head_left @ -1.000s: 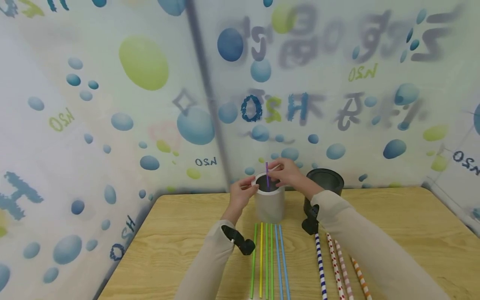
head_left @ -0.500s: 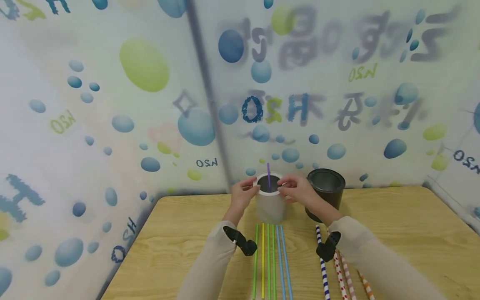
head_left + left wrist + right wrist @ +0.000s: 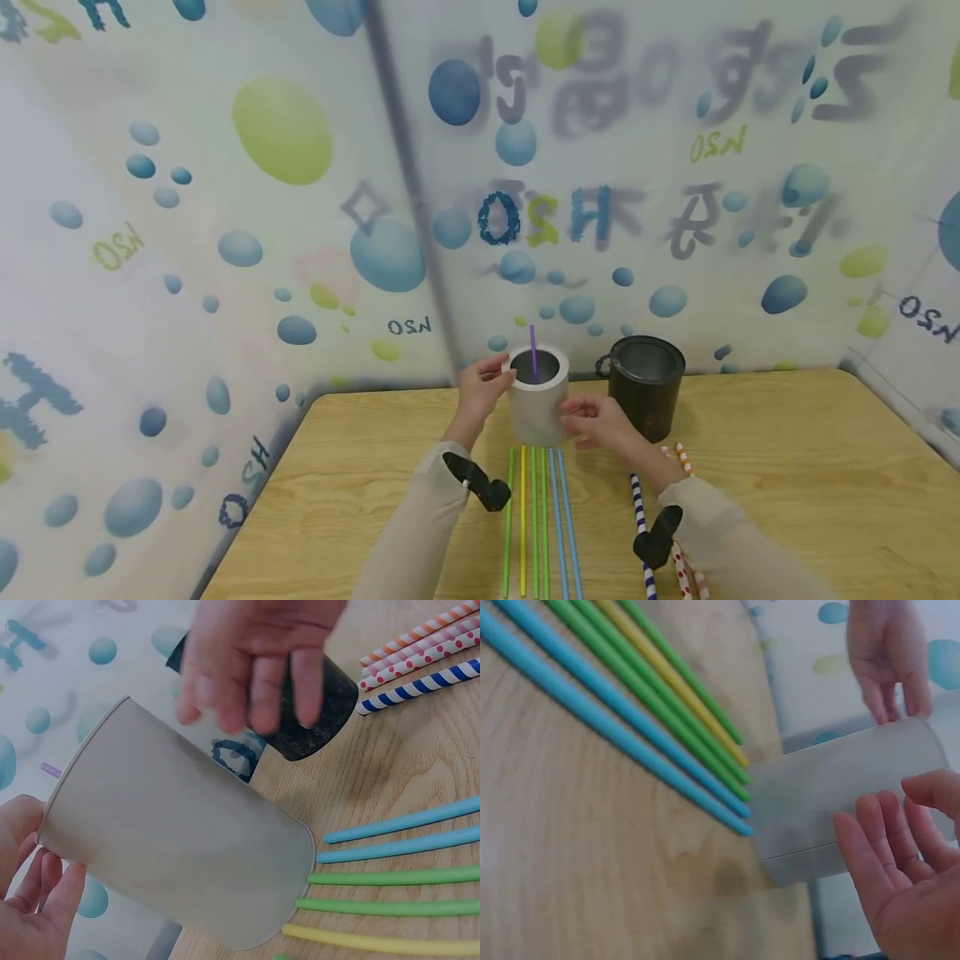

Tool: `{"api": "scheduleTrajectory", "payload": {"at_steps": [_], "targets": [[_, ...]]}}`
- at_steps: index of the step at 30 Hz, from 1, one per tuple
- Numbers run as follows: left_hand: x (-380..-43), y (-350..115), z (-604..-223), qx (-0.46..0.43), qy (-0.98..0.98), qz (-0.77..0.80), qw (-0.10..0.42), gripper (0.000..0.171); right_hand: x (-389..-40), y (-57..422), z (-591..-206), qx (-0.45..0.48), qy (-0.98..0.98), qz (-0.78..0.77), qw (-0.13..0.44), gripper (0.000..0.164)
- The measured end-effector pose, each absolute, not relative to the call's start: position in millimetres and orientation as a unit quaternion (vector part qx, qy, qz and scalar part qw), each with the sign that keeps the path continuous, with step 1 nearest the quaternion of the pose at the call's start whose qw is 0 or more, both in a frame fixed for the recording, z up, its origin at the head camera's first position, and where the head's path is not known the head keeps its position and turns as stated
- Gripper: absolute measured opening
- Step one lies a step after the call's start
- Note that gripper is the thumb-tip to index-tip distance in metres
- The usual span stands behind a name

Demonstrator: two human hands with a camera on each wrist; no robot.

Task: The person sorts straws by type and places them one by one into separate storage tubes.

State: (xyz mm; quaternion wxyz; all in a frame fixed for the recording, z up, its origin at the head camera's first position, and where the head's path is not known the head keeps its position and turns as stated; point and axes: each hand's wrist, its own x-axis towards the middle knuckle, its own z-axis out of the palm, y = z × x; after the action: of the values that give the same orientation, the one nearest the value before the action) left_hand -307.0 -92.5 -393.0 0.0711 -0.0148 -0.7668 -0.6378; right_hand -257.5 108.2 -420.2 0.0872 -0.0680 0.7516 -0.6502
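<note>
Head view: a purple straw [image 3: 533,350] stands in the pale container [image 3: 540,412] between left grip [image 3: 480,392] and right grip [image 3: 600,422], apparently mid-filling; the next move likely calls for right fingers around a plain straw [image 3: 545,521] below. Left wrist: left grip lightly pinches the rim. Right wrist: right grip, loosely spread, holds nothing beside the wall.

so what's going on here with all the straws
A person is at a table with a pale container, holding it near the rim with the left hand. The right hand is beside the container, holding nothing; whether it touches is hard to tell. One purple straw sticks up out of the container. Six plain straws in green, yellow and blue lie in front of it, and four patterned straws lie in front of the black container.
</note>
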Motion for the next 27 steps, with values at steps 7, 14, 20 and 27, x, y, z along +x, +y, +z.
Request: {"api": "scheduleTrajectory", "payload": {"at_steps": [7, 14, 20, 27], "targets": [[-307, -92, -393, -0.009, -0.765, -0.641, 0.068, 0.033, -249, 97, -454, 0.021, 0.751, -0.655, 0.089, 0.026], [-307, -92, -393, 0.000, -0.763, -0.643, 0.062, 0.033, -242, 88, -478, 0.066, 0.752, -0.653, 0.056, 0.022], [-309, -92, -393, -0.002, -0.764, -0.642, 0.065, 0.033, -239, 85, -489, 0.050, 0.768, -0.639, 0.003, 0.020], [-301, -93, -385, -0.015, -0.758, -0.649, 0.061, 0.036, -237, 83, -490, 0.024, 0.814, -0.579, -0.024, 0.023]]}}
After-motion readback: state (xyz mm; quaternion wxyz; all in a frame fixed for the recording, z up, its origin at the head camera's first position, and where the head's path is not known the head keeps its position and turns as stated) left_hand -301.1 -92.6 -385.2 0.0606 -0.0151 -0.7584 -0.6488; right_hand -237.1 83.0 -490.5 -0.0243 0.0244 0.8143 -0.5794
